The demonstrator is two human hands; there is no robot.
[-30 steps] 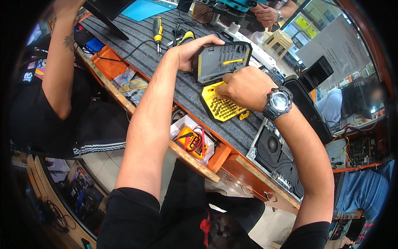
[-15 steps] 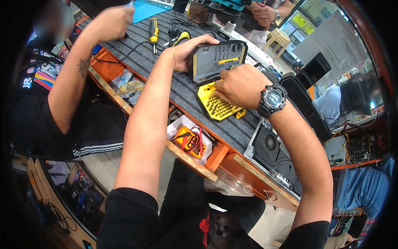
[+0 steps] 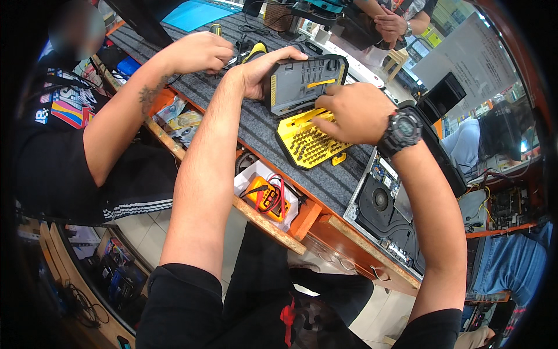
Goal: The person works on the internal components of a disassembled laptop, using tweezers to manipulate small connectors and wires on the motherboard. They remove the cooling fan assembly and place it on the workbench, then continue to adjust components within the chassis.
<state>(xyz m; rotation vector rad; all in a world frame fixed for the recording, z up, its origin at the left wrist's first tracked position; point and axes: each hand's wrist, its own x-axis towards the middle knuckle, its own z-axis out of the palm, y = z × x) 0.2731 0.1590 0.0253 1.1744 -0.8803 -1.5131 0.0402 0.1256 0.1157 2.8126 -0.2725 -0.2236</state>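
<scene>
A bit set case stands open on the grey ribbed mat. My left hand (image 3: 261, 72) grips the upright dark grey lid (image 3: 290, 87) by its left and upper edge. A slim yellow tool (image 3: 321, 83) is clipped inside that lid. The yellow tray (image 3: 288, 131) lies flat in front, filled with several rows of small dark screwdriver bits (image 3: 314, 148). Over the tray's right side hovers my right hand (image 3: 360, 113), thumb and fingers apart, with nothing visible between them. A small yellow piece (image 3: 339, 159) rests by the tray's right corner.
At left a co-worker's hand (image 3: 200, 52) reaches over the mat, partly covering a yellow-black screwdriver (image 3: 216, 29). Below the edge, an open drawer (image 3: 311, 218) holds an orange multimeter (image 3: 267, 198). An opened laptop chassis (image 3: 378, 200) lies at right. A blue sheet (image 3: 192, 14) lies behind.
My right hand has lifted off the tray and shifted right, its fingers parting. The co-worker's hand has come nearer, across the screwdriver. My left hand stays on the lid.
</scene>
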